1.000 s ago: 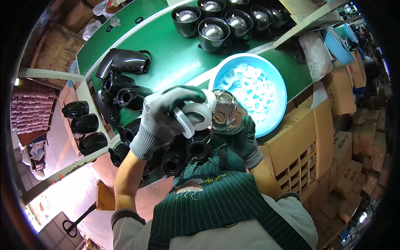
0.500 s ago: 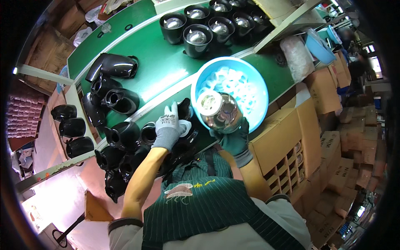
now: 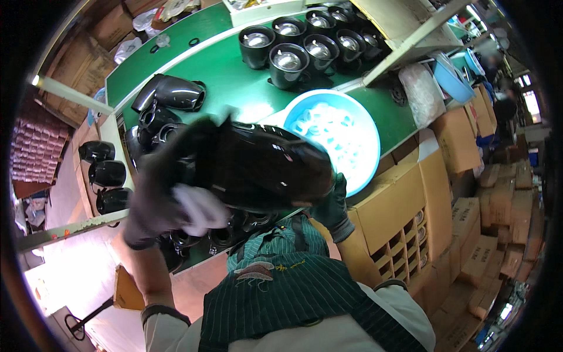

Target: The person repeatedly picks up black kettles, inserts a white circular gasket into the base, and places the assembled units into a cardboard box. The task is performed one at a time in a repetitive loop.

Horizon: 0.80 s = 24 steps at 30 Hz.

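A glossy black jug shell [image 3: 275, 167] lies on its side in the air before me, its wide end to the right. My left hand [image 3: 161, 199], in a grey glove smeared by motion, is closed on its left end. A blurred whitish shape [image 3: 202, 210] shows by those fingers; I cannot tell whether it is a ring. My right hand [image 3: 333, 205], in a dark green glove, is closed at the shell's wide end, its fingers partly hidden. The silver bottle liner is out of sight. Behind the shell stands a light-blue basin [image 3: 375, 132] of white rings [image 3: 328, 126].
More black shells [image 3: 170, 92] lie at the left of the green table [image 3: 234, 97] and below my hands. Black jugs with silver liners [image 3: 287, 61] stand at the back. A divided cardboard box [image 3: 390, 202] is at my right. Three black shells [image 3: 105, 174] sit on a side shelf.
My left hand has lifted a black shell from the near group and swung it across toward my right hand. The silver liner my right hand held over the basin is now hidden. The view has shifted slightly.
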### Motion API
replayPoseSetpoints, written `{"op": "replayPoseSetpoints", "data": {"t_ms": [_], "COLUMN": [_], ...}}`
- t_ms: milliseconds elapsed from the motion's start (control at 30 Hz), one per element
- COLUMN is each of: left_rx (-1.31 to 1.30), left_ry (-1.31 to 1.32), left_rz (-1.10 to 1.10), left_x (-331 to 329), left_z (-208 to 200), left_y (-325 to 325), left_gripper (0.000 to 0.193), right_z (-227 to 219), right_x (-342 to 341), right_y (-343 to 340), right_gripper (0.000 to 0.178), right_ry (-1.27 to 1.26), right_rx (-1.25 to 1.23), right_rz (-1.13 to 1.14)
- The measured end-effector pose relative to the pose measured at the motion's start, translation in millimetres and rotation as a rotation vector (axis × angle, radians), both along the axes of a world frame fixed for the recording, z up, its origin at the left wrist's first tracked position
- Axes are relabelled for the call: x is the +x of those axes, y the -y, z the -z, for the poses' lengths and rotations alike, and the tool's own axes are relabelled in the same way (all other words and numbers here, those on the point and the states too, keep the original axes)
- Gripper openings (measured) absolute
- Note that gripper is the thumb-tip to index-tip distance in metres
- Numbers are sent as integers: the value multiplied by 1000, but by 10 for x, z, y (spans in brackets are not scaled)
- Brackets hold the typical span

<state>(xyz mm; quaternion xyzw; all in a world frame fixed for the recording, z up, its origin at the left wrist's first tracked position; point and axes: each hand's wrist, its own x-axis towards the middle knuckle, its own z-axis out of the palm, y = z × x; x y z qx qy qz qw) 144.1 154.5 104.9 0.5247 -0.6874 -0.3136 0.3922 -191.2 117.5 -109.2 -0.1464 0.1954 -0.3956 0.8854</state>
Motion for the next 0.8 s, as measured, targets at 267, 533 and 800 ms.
{"op": "replayPoseSetpoints", "data": {"t_ms": [267, 533, 800], "left_rx": [21, -68, 197], "left_ry": [16, -36, -253], "left_rz": [187, 218, -144], "left_x": [-356, -232, -122], "left_z": [134, 298, 820], "left_y": [223, 428, 777], "left_gripper": [106, 107, 87], "right_z": [253, 261, -54], "right_x": [-199, -165, 148], "right_y": [-31, 150, 594], "right_gripper": [102, 85, 53], "right_ry": [-559, -696, -436], "right_rx": [-724, -339, -196], "right_rz": [-217, -175, 354]}}
